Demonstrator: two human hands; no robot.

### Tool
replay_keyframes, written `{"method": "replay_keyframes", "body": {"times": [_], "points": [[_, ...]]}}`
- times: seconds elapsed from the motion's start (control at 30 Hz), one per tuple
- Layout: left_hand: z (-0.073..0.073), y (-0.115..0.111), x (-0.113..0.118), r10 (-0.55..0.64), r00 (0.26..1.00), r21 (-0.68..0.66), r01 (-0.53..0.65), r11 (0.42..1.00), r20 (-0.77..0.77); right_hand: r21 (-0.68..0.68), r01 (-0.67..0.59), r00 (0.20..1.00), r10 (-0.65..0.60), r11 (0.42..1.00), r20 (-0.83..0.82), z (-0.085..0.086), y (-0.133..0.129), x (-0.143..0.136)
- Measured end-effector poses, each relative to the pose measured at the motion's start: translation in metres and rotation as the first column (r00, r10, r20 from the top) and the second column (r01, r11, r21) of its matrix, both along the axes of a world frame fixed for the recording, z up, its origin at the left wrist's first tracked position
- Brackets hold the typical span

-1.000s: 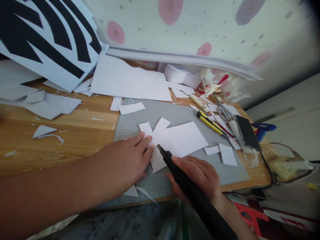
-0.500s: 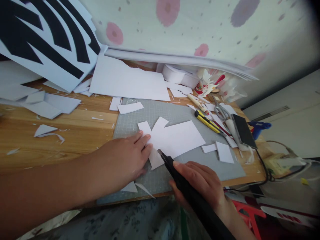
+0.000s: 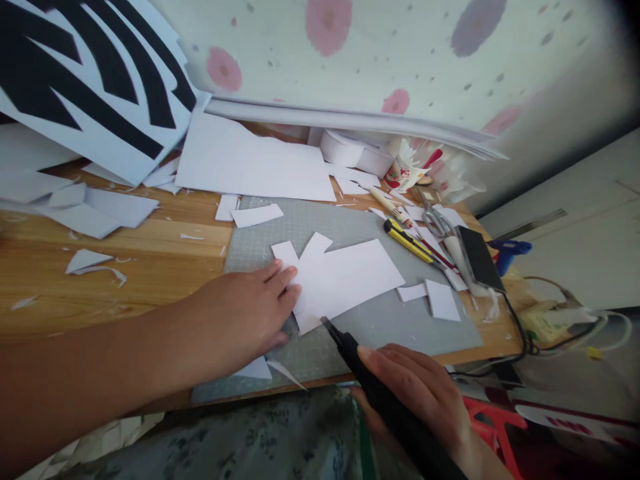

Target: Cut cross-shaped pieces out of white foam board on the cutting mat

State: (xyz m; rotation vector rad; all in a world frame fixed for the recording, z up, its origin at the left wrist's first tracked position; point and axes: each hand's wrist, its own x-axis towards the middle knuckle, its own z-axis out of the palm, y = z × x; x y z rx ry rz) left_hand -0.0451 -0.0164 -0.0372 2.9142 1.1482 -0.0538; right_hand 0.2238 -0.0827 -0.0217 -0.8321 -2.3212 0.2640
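A white cut piece of board (image 3: 345, 277) with two short arms at its upper left lies on the grey cutting mat (image 3: 310, 220). Fingertips of my left hand (image 3: 260, 300) rest on its left edge, the fingers spread and lying flat. My right hand (image 3: 420, 387) is wrapped round a thick black cutting tool (image 3: 385, 397). The tool's blade tip is at the lower edge of the board; whether it touches cannot be made out.
Beyond the mat lies a large white sheet (image 3: 255, 163). To the right are a yellow cutter (image 3: 410, 241), scissors (image 3: 437, 220), a black box (image 3: 479, 259) and a blue tool (image 3: 511, 252) near cables. White scraps (image 3: 90, 260) lie at the left.
The black tool and my right hand have moved slightly down and right, bringing the tip from over the board to its lower edge. My left hand stays on the board. The view has shifted slightly.
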Motion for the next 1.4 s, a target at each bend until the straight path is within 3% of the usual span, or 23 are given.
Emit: {"method": "replay_keyframes", "body": {"times": [0.2, 0.37, 0.67, 1.1, 1.4], "points": [[-0.001, 0.001, -0.002, -0.034, 0.999, 0.047, 0.034, 0.998, 0.007, 0.069, 0.098, 0.994, -0.101, 0.993, 0.041, 0.000, -0.010, 0.012], [0.000, 0.001, -0.001, -0.021, 1.000, 0.025, 0.021, 0.999, -0.002, 0.116, 0.222, 0.974, -0.215, 0.968, -0.076, 0.007, -0.001, 0.007], [-0.004, 0.000, 0.002, -0.029, 0.999, 0.002, 0.029, 1.000, -0.027, 0.006, 0.151, 0.985, -0.150, 0.989, -0.081, -0.012, 0.040, -0.025], [0.000, -0.003, 0.004, -0.008, 0.998, -0.047, 0.005, 0.999, -0.056, -0.013, 0.136, 0.987, -0.136, 0.991, -0.080, -0.014, 0.045, -0.030], [-0.004, -0.003, 0.003, -0.025, 1.000, 0.005, 0.025, 1.000, -0.007, -0.115, 0.126, 0.981, -0.141, 0.985, -0.134, -0.008, 0.051, -0.037]]}}
